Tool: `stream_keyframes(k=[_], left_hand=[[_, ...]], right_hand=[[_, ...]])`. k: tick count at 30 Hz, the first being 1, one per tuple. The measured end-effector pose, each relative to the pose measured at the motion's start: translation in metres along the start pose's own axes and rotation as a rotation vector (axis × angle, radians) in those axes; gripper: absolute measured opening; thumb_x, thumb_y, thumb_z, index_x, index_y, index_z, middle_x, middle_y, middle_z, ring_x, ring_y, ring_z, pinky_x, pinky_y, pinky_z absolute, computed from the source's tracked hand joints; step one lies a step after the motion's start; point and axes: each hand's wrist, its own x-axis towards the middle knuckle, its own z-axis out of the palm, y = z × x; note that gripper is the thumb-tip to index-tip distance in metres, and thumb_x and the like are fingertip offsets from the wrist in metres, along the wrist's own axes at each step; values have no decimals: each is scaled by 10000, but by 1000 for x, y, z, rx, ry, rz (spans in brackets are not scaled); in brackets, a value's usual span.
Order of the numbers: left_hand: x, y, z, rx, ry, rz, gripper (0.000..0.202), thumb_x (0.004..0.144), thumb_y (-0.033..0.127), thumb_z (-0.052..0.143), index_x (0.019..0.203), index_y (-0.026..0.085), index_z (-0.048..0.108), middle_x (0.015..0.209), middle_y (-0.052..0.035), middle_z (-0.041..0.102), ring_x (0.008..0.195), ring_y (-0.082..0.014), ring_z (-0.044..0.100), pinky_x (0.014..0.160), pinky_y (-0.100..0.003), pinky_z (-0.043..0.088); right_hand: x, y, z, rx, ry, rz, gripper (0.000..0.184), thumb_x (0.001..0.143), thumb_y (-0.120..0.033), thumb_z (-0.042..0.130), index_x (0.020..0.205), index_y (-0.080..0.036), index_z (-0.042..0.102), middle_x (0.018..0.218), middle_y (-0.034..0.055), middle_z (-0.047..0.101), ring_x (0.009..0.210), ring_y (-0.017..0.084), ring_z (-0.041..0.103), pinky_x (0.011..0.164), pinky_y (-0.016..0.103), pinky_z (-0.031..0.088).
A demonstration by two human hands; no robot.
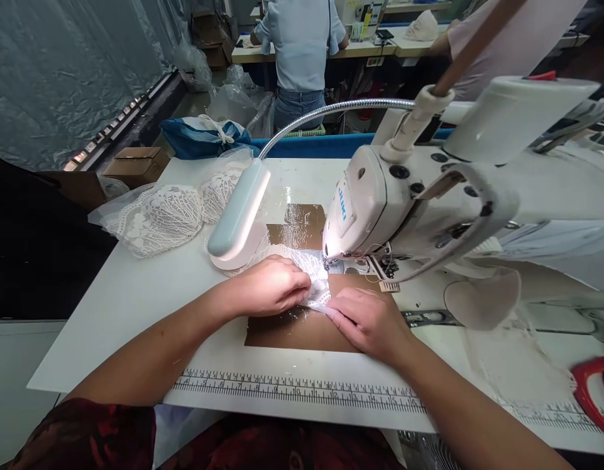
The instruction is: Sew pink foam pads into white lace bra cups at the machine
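Observation:
White lace fabric (316, 269) lies under the needle area of a white sewing machine (363, 196). My left hand (275, 285) is closed on the lace's near left side, fingers curled down. At the near right edge of the same piece, my right hand (368, 320) pinches the fabric between thumb and fingers. Both hands rest over a brown sheet (292, 333) on the table. Part of the lace runs left behind my left hand, below the lamp head (238, 205). My fingertips hide some of the gripped edge.
Lace cups (158, 219) lie at the table's left. On the right are a beige cup pad (483, 297), pale lace (522, 352) and red-handled scissors (593, 391). A printed ruler (297, 390) runs along the front edge. A person in light blue (304, 46) sits beyond.

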Motion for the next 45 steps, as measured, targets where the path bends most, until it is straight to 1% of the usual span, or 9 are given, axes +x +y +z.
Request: stream_keyframes(k=[3,5,8,10,14,19,28,39,45], left_hand=[[1,2,6,98,23,7,268,936,294,402,893,147,623,839,-65,620,761,-171,550,734,-301,397],[2,3,11,124,41,27,279,943,283,387,1007,150,624,999,-85,629,827,-182,563,777,-318,409],[3,5,19,147,63,43,319,947,283,377,1170,174,578,1229,-93,568,944,-206,552,840,-346,415],[4,6,23,176,71,36,327,935,283,400,1199,180,564,1285,-89,539,957,-215,539,844,-357,417],[5,6,28,235,83,28,346,908,285,445,1217,172,553,1324,-95,511,931,-222,527,816,-364,416],[7,5,28,279,66,3,368,917,325,426,1235,176,539,1357,-60,492,915,-222,513,797,-372,413],[9,5,32,382,86,67,402,973,268,269,1233,141,549,1339,-57,514,843,-202,480,747,-358,375],[11,-1,30,403,109,33,363,916,242,415,1235,130,549,1352,-80,505,853,-206,474,754,-345,374],[10,-2,32,424,101,123,360,931,181,369,1251,156,534,1344,-74,512,865,-189,488,783,-348,366]], right_hand=[[-3,-2,1,-38,2,-10,255,929,-218,451,792,-170,661,698,34,605,662,146,533,624,263,352],[-3,-2,1,-49,5,-9,244,926,-208,454,795,-163,655,702,31,604,662,149,529,624,268,346],[-3,-3,1,-59,9,-2,247,926,-202,452,784,-163,650,696,25,596,650,151,519,616,274,333],[-3,-4,1,-61,10,2,253,927,-203,449,781,-165,651,693,24,594,649,152,517,616,276,330],[-4,-5,1,-60,10,-3,239,924,-201,453,793,-167,650,698,22,595,651,153,514,622,277,332],[-4,-4,3,-92,38,-2,234,917,-195,468,770,-173,648,685,18,594,650,151,520,614,278,328],[-4,-4,3,-131,72,-12,248,915,-166,457,776,-166,662,657,21,585,632,136,521,603,262,333],[-1,-2,5,-192,113,0,298,951,-201,427,804,-168,684,643,22,578,601,118,502,566,246,318],[-1,0,6,-230,94,2,256,940,-194,447,888,-171,696,675,21,606,600,119,519,558,253,327]])
